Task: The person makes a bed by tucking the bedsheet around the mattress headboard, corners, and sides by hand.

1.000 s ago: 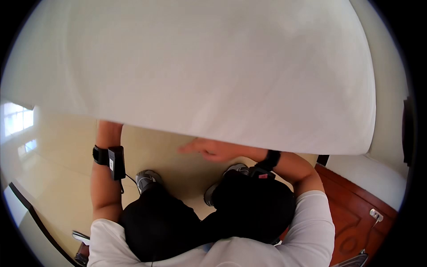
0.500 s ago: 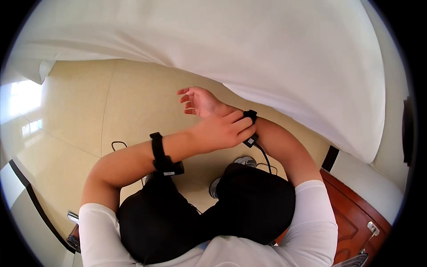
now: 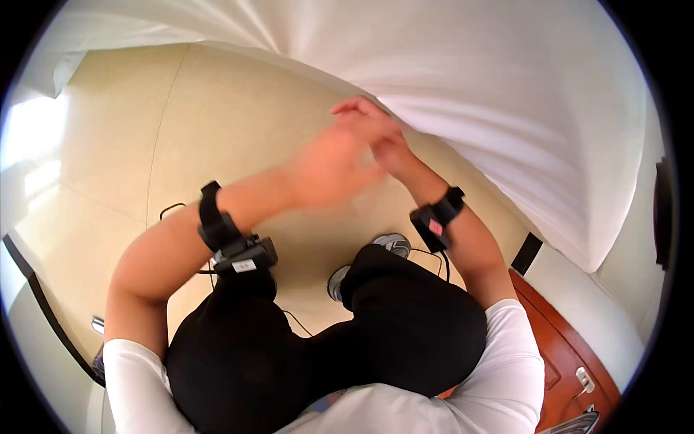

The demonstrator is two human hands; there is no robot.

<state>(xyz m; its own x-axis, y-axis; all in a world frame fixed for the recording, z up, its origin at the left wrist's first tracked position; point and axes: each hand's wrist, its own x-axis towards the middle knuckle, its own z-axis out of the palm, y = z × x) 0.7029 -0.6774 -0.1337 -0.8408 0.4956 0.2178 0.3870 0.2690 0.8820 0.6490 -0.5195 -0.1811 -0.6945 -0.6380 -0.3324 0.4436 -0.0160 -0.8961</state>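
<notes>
My left hand [image 3: 332, 165] is smeared by motion, its fingers stretched toward my right hand and its thumb apart; nothing shows in it. Partly behind those fingers is my right hand [image 3: 389, 141], with loosely bent fingers pointing left and no object visible in them. Whether the hands touch, I cannot tell. A black strap with a small box [image 3: 431, 226] and a cable sits round my right forearm. Another black strapped device [image 3: 246, 257] with a white label is on my left forearm.
White cloth [image 3: 506, 87] hangs ahead and to the right, over the beige tiled floor [image 3: 224, 123]. My black-trousered legs [image 3: 405, 318] and grey shoes [image 3: 391, 244] are below. Thin cables run near my feet. A reddish-brown wooden panel [image 3: 553, 347] with a metal fitting stands at right.
My left hand has left the strap on my right forearm and moved up to my right hand. My right hand has shifted up and right. Both strapped devices now show more fully.
</notes>
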